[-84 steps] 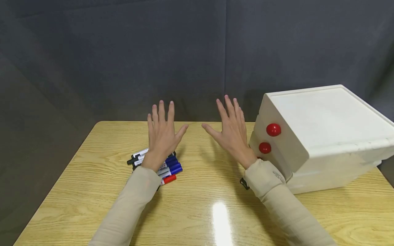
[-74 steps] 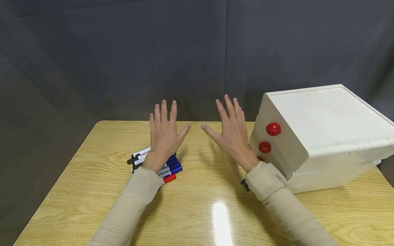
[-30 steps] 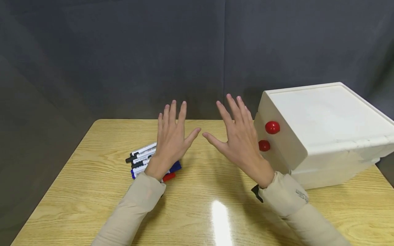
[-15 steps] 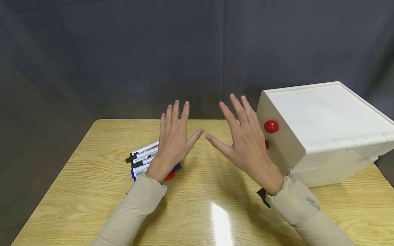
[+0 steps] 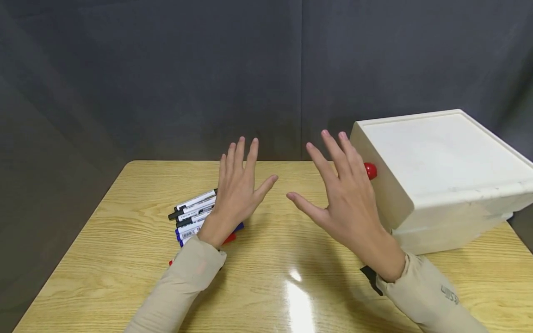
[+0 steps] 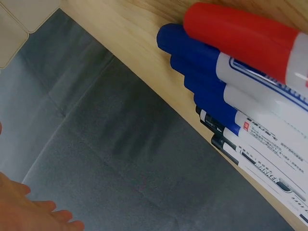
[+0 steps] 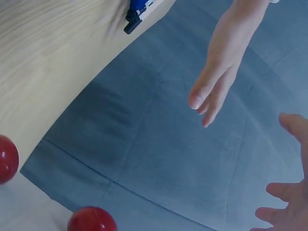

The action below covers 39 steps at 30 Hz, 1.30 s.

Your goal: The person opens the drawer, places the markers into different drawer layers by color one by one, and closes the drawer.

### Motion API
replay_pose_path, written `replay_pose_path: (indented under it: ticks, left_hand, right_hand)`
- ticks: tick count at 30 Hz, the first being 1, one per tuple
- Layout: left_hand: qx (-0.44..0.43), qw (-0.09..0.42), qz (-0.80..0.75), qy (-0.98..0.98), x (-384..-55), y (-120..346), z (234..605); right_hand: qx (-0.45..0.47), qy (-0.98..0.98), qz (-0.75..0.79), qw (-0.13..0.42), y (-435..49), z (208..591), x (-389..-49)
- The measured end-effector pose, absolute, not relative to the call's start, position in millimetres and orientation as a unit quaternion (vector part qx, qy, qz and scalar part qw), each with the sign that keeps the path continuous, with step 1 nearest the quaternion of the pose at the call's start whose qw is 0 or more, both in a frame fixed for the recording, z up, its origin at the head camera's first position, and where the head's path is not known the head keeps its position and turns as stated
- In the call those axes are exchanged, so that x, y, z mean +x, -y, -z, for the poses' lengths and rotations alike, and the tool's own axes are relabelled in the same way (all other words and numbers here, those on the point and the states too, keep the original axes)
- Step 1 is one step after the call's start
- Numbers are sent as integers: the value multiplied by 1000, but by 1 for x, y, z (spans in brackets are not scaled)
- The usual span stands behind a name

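My left hand [image 5: 237, 194] hovers above a row of markers [image 5: 195, 212], fingers straight and spread, holding nothing. The row has white barrels with black, blue and red caps; my forearm hides part of it. In the left wrist view, the red-capped marker [image 6: 240, 38] lies closest, with blue caps [image 6: 192, 62] beyond it. My right hand [image 5: 350, 199] is spread in the air just left of the white drawer unit [image 5: 454, 152], with nothing in its grasp. It covers part of the drawer fronts. A red knob [image 5: 370, 171] shows behind its fingers.
The wooden table [image 5: 275, 286] carries the markers at left and the drawer unit at right. A dark grey curtain [image 5: 200, 78] hangs right behind the table's far edge. Two red knobs [image 7: 91, 220] appear in the right wrist view.
Both hands have drifted to the right, the right hand farther and somewhat nearer to me, now covering the lower knobs. More of the markers' left ends shows. Markers and drawer unit stay in place.
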<state>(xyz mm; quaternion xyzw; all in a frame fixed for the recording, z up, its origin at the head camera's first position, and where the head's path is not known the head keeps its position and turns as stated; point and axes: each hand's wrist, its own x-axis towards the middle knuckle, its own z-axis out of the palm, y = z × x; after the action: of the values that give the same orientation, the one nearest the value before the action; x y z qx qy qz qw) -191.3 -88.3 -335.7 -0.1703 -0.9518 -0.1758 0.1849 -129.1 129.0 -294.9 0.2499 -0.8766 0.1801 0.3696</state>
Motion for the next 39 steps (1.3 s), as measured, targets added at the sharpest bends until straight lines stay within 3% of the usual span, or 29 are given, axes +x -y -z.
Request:
replay_pose_path:
  ticks: [22, 39]
  left_hand:
    - [-177, 180, 186, 949, -180, 77, 346]
    - [-191, 188, 197, 943, -186, 75, 343]
  right_hand:
    - [228, 860, -194, 414, -148, 280, -89]
    - [213, 845, -186, 453, -163, 268, -85]
